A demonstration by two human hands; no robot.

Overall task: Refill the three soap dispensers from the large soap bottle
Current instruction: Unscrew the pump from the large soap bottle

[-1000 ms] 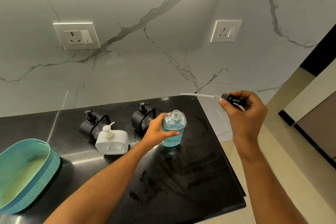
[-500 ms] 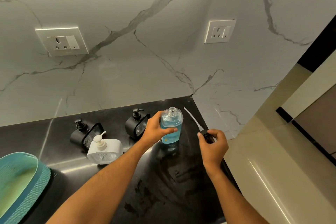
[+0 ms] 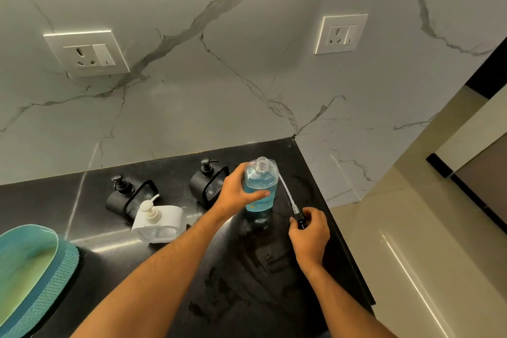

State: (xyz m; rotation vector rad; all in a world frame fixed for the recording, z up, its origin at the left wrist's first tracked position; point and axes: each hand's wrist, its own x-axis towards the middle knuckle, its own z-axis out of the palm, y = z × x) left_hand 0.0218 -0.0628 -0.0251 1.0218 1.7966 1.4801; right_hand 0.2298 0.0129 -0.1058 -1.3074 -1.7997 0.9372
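The large clear soap bottle (image 3: 260,186), holding blue liquid, stands upright on the black counter (image 3: 247,282) with its neck uncapped. My left hand (image 3: 236,192) grips its body from the left. Its black pump head with a long white tube (image 3: 290,202) lies low on the counter to the bottle's right, and my right hand (image 3: 310,233) pinches the pump head there. Left of the bottle are three dispensers: a black one (image 3: 208,185), another black one (image 3: 129,199), and a white one (image 3: 156,221) in front.
A teal woven basket (image 3: 30,277) sits at the left edge. The marble wall carries two sockets (image 3: 87,53), (image 3: 341,34). The counter's right edge (image 3: 345,241) drops off just beside my right hand, with pale cabinetry beyond.
My right hand has brought the pump and tube down from the air to the counter right of the bottle. My left hand keeps its grip on the bottle.
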